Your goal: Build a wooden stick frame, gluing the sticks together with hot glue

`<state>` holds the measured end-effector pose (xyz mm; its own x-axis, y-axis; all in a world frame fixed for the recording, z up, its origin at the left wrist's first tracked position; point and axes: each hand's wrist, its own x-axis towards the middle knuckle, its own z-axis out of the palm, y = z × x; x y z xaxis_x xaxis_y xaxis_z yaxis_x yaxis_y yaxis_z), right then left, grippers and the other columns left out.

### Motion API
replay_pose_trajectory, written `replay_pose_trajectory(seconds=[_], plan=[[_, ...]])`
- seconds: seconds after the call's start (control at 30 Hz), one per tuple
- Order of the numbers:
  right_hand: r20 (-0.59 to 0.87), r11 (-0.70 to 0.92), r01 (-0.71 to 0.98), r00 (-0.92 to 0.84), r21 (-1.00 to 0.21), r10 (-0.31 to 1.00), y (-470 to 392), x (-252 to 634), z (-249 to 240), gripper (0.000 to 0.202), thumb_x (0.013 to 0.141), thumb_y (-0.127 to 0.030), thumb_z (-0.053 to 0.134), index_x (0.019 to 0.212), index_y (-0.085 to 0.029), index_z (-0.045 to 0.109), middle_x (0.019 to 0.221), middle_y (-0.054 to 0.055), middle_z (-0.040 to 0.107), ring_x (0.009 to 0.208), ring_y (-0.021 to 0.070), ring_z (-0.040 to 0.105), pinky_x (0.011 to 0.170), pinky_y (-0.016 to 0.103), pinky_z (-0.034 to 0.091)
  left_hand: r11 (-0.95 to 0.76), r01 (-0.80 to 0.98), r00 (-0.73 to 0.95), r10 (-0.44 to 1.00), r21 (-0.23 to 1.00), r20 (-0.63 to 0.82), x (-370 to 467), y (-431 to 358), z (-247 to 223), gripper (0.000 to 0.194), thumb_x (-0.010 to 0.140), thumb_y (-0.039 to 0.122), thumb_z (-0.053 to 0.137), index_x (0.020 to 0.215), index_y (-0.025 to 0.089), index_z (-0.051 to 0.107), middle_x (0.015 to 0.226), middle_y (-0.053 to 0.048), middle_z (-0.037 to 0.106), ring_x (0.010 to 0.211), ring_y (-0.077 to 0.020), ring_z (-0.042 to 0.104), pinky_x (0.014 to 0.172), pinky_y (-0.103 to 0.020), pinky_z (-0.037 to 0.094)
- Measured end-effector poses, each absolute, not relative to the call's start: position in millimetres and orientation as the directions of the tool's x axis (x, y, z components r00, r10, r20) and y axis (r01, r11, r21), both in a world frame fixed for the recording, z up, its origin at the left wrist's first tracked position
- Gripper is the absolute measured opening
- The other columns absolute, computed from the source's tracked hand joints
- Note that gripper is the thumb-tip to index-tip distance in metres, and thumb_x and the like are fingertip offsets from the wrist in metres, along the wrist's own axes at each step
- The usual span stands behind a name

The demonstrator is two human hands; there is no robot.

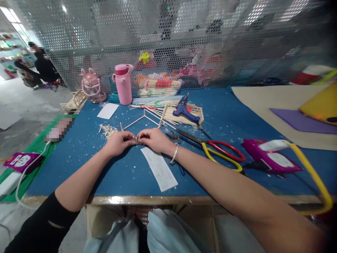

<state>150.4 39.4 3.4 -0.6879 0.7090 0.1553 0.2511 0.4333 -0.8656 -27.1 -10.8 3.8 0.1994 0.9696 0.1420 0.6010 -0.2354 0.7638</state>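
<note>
My left hand [119, 142] and my right hand [152, 139] meet over the blue table, fingertips pinched together. Between them are short pieces of wooden stick [136, 140], small and partly covered by the fingers. Both hands are closed on these pieces. Just beyond them lies a thin stick frame [134, 122] with short upright ends. A pile of cut stick bits [107, 131] is left of the frame. Below my right hand rests a white paper strip [159, 169]. Scissors [223, 149] with red and yellow handles lie beside my right wrist, near pliers [172, 136].
A blue glue gun [185, 111] lies on a stick-built panel [168, 114]. Behind stand a pink bottle [123, 86], a clear pink-lidded bottle [93, 88] and bagged sticks [160, 88]. A purple-and-white object [271, 156] with a yellow strap lies right. A person [43, 63] sits far left.
</note>
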Motion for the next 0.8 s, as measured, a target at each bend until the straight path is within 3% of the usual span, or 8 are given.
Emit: replay_pose_trajectory(seconds=[0.27,0.8], plan=[[0.241,0.547,0.308,-0.658,-0.778,0.713,33.1,151.2,6.7,0.008,0.071,-0.019,0.058,0.075,-0.015,0.063,0.068,-0.001,0.061,0.062,0.0088,0.051,0.06,0.021,0.037,-0.281,0.656,0.181,0.96,0.701,0.215,-22.8,-13.0,1.8,0.012,0.073,0.028,0.061,0.075,0.016,0.063,0.07,-0.001,0.067,0.065,-0.0119,0.058,0.063,-0.023,0.043],[0.275,0.574,0.293,-0.657,-0.765,0.702,31.8,150.6,3.9,0.005,0.072,-0.019,0.059,0.072,-0.015,0.062,0.066,-0.001,0.06,0.06,0.0087,0.05,0.056,0.019,0.036,-0.214,0.518,0.133,0.977,0.828,0.169,-22.2,-10.1,-5.7,0.015,0.069,0.026,0.064,0.079,0.015,0.062,0.071,-0.002,0.067,0.065,-0.0125,0.06,0.065,-0.024,0.045]])
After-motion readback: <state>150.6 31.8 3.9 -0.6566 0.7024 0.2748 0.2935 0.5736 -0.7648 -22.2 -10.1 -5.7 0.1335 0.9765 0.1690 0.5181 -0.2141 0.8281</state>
